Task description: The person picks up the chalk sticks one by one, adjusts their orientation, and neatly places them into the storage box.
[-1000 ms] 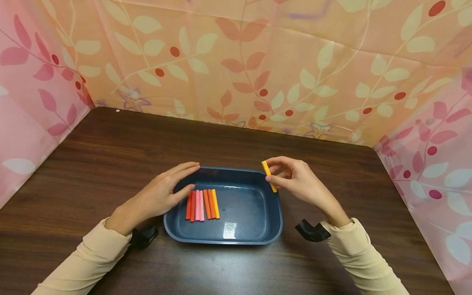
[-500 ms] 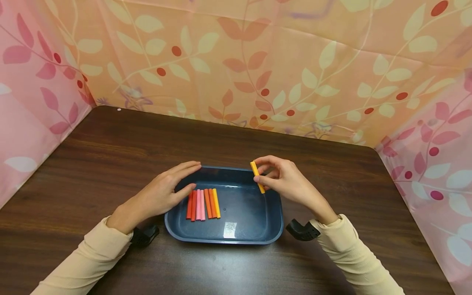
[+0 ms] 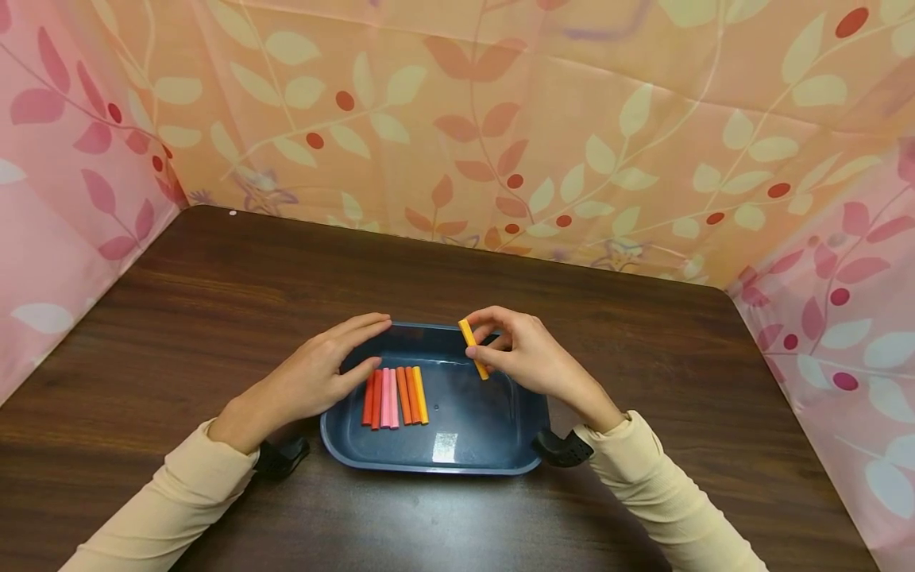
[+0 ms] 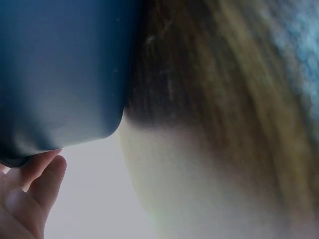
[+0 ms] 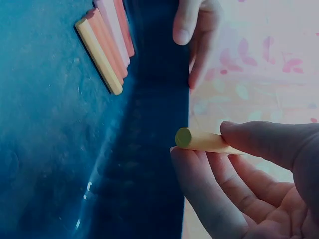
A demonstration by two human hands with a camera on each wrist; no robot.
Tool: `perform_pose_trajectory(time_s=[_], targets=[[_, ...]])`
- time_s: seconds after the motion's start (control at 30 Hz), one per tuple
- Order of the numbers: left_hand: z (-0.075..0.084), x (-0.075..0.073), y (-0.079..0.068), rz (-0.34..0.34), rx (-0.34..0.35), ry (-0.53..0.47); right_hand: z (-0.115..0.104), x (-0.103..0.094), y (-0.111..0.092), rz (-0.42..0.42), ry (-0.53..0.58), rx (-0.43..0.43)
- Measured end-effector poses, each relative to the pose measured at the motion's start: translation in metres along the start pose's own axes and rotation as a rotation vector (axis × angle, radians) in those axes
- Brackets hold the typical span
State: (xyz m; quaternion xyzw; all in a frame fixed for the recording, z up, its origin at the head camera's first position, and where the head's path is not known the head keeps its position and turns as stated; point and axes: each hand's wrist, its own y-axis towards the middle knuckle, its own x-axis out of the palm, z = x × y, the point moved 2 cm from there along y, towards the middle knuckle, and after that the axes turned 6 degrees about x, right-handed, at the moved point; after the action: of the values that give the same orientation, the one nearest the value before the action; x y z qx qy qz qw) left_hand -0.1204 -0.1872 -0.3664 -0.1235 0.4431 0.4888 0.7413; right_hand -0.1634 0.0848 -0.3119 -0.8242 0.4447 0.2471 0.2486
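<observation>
A dark blue tray (image 3: 436, 469) stands on the table. Against its left part lies a row of slim coloured crayons (image 3: 386, 397): red, pink, orange and a yellow one at the right end. Over the tray's far side, my right hand (image 3: 525, 349) pinches a yellow crayon (image 3: 473, 348) between thumb and fingertips, tilted and clear of the tray's floor. Its round end faces the right wrist camera. My left hand (image 3: 314, 369) is at the tray's far left corner, fingers extended, thumb near the red crayons. In the left wrist view, the tray's outer wall (image 4: 65, 74) hides part of that hand.
The dark wooden table (image 3: 250, 262) reaches back to a flowered cloth (image 3: 465, 127), with more cloth at both sides. A black wrist mount (image 3: 565, 449) overlaps the tray's right front corner; another mount (image 3: 282, 458) sits under the left wrist.
My right hand has moved left, carrying the yellow crayon from the tray's right rim to over its far middle. The left hand and the row of crayons have stayed put.
</observation>
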Motion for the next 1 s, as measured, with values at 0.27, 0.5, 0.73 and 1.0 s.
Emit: perform_pose_trajectory(time_s=[0.27, 0.5, 0.73, 1.0], targets=[[0.000, -0.001, 0.000, -0.001, 0.002, 0.000, -0.003, 0.010, 0.006, -0.048, -0.031, -0.028], [0.000, -0.002, 0.000, -0.008, -0.007, -0.004, -0.007, 0.018, 0.012, -0.113, -0.096, -0.039], [-0.001, -0.001, 0.000, -0.006, -0.003, -0.006, -0.011, 0.027, 0.017, -0.175, -0.184, -0.039], [-0.001, 0.000, 0.000, -0.004, 0.002, -0.003, -0.009, 0.039, 0.025, -0.246, -0.213, 0.016]])
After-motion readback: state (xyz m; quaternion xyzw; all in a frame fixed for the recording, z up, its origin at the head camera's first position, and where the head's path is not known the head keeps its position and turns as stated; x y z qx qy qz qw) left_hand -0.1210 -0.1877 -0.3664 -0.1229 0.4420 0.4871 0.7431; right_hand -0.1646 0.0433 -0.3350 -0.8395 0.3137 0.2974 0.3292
